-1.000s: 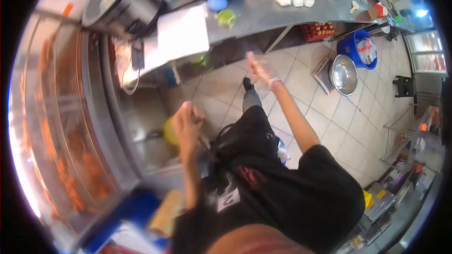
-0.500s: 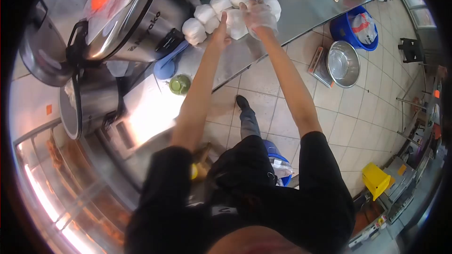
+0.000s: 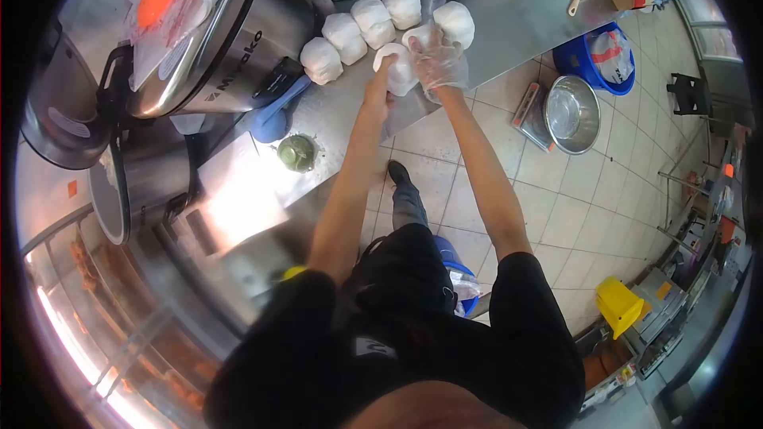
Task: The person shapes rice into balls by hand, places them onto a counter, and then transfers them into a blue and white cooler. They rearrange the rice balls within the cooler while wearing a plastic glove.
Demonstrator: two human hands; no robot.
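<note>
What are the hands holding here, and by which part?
Both hands, left hand bare and right hand gloved, clasp one white wrapped ball by its opposite sides, at the steel counter.

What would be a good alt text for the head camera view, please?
Seen from above, a person's left hand and gloved right hand hold a white wrapped ball over a steel counter. Four similar balls lie nearby, beside a large steel cooker.

White wrapped balls (image 3: 347,32) sit on the grey steel worktop (image 3: 509,8) at upper centre. A blue scoop (image 3: 274,111) and green cup (image 3: 297,152) lie left. Lower right: yellow bin (image 3: 619,304). Blue tub (image 3: 602,52) upper right; beige floor tiles (image 3: 572,214).
</note>
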